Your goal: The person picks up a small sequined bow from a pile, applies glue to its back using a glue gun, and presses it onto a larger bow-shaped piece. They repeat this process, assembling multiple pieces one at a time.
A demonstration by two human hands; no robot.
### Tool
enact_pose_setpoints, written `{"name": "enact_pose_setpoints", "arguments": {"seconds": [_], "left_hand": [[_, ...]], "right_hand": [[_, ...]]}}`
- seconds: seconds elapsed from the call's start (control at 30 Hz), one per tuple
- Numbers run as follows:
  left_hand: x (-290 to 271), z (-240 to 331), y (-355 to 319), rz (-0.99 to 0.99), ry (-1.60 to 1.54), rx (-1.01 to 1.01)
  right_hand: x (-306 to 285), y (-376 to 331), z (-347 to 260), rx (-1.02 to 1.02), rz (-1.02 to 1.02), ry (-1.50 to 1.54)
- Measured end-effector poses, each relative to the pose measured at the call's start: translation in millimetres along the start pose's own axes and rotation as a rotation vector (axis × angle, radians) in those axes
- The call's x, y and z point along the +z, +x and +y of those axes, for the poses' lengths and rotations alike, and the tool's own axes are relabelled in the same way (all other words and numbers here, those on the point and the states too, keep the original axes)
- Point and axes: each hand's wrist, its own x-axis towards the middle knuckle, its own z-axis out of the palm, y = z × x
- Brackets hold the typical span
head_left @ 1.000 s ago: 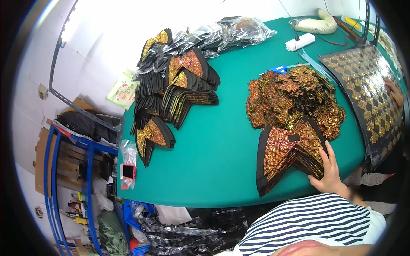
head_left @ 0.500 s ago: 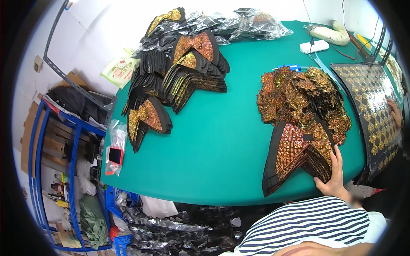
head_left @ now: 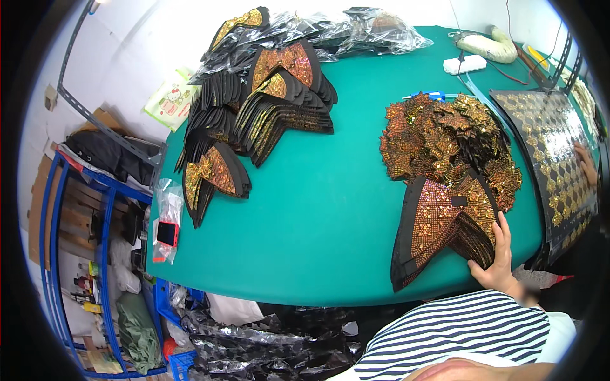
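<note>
My right hand [head_left: 495,267] curls around the right end of a stack of black fabric pieces [head_left: 435,219] covered in bronze rhinestones. Its fingers lie along the right edge and the thumb presses near the lower corner. The stack has two flaring wings, with a small dark rectangle on top. Against its far side lies a heap of star-edged rhinestone patches [head_left: 445,133] in bronze and gold. My left hand does not show.
On the green table [head_left: 305,216], stacked winged pieces [head_left: 286,105] stand at the back left. Plastic-wrapped bundles [head_left: 381,32] lie behind. A red-framed device [head_left: 168,233] rests near the left edge. At far right, another hand [head_left: 586,164], its arm unseen, touches a gold-patterned sheet [head_left: 549,149].
The whole view has shifted slightly, so the table's things sit a little farther left and up. My right hand keeps its place on the stack.
</note>
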Motion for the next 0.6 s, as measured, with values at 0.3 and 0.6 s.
{"name": "enact_pose_setpoints", "arguments": {"seconds": [0.3,0.6], "left_hand": [[3.3,-1.0,-3.9,0.033,-0.001,-0.002],[6.0,-3.5,-7.7,0.063,-0.010,-0.009]], "right_hand": [[0.5,-1.3,0.7,0.002,0.010,0.024],[1.0,-0.7,0.8,-0.003,0.009,0.026]]}}
